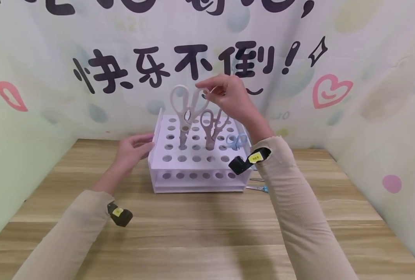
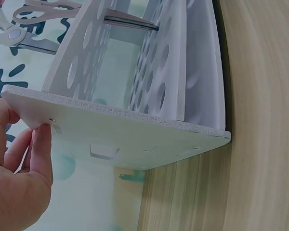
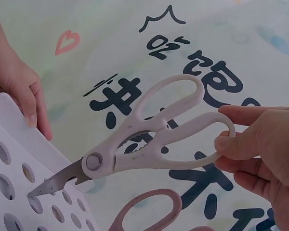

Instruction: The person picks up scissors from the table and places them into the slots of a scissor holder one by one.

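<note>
A white rack (image 1: 197,158) with rows of round holes stands on the wooden table. My right hand (image 1: 207,90) pinches one handle loop of the white scissors (image 1: 185,105), which stand upright with their blades in a rack hole. In the right wrist view my thumb and forefinger (image 3: 226,132) hold the loop of the white scissors (image 3: 149,139), with the blade tip at a hole. My left hand (image 1: 142,144) rests with straight fingers against the rack's left side panel (image 2: 125,130). Pink scissors (image 1: 212,124) and small blue scissors (image 1: 236,140) also stand in the rack.
Another pair of blue scissors (image 1: 258,188) lies on the table just right of the rack. A printed backdrop with black characters (image 1: 190,62) closes in the back and both sides. Bare wooden table (image 1: 200,233) lies in front of the rack.
</note>
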Demonstrator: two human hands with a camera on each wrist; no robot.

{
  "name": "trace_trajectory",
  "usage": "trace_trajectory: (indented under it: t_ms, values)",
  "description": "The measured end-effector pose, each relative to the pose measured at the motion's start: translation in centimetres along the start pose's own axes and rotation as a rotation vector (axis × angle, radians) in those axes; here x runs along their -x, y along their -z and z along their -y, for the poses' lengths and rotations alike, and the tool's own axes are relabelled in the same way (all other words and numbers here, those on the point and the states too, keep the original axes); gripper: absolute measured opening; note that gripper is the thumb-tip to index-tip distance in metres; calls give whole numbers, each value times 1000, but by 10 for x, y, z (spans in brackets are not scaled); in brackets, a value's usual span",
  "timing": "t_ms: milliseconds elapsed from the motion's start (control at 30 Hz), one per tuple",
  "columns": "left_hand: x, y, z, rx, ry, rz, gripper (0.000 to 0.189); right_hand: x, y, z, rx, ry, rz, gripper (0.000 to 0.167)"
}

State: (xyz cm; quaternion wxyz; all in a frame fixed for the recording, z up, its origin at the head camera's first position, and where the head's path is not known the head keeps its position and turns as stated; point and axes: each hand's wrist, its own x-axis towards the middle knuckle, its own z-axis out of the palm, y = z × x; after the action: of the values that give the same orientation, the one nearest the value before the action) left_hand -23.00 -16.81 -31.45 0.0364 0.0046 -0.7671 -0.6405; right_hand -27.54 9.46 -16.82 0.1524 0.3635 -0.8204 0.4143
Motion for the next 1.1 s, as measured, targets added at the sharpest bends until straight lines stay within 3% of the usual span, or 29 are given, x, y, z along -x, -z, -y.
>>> trace_trajectory:
  t_ms: [300,833,1100]
  values:
    - [1,-2,-1,16,-10,-2,44,-4,0,1,22,-26,-13,27]
    - [-1,-4,2,35,-8,-14,43,12,-26,-13,54,-106,163,21]
    - [-1,-2,3,20,-13,-19,43,14,-35,-14,152,-137,84,22]
